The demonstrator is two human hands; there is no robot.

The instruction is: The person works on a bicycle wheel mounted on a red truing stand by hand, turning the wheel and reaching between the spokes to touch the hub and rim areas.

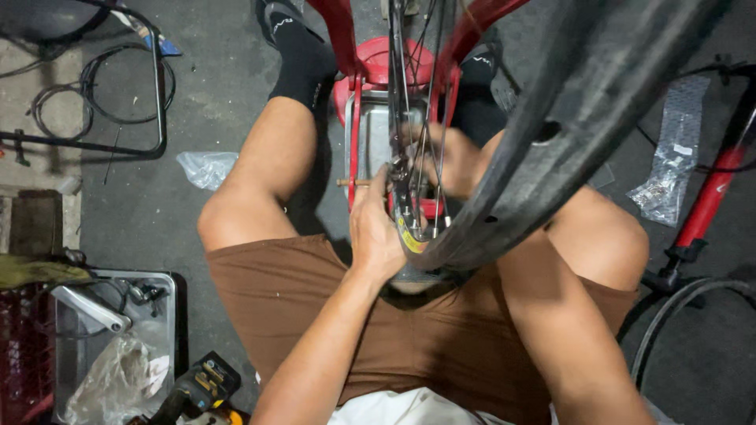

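From the head camera, looking down, a person sits with a bicycle wheel [504, 157] standing in a red truing stand [354, 86] between the knees. The black rim [551, 134] comes from the upper right toward the lap, and its lowest part is near the belly, where a yellow sticker [409, 238] shows on it.

The left hand [374, 228] is at the left side of the rim, just beside the place where the spokes [413, 118] enter it. Its fingers are closed together around this place, but I cannot tell if they pinch a spoke, a nipple or a small tool, because the fingertips are hidden. The right hand [453, 161] is farther, on the other side of the spokes, partly hidden behind them; its grip I cannot tell.

I judge that the work on the wheel is in the middle: the wheel is mounted and both hands are at the spokes, and the rim carries no tyre. How much is finished, the picture does not show.

On the floor at the near left there is a metal tray [169, 330] with parts and a plastic bag [118, 378]. At the right lies a red floor pump [713, 189].
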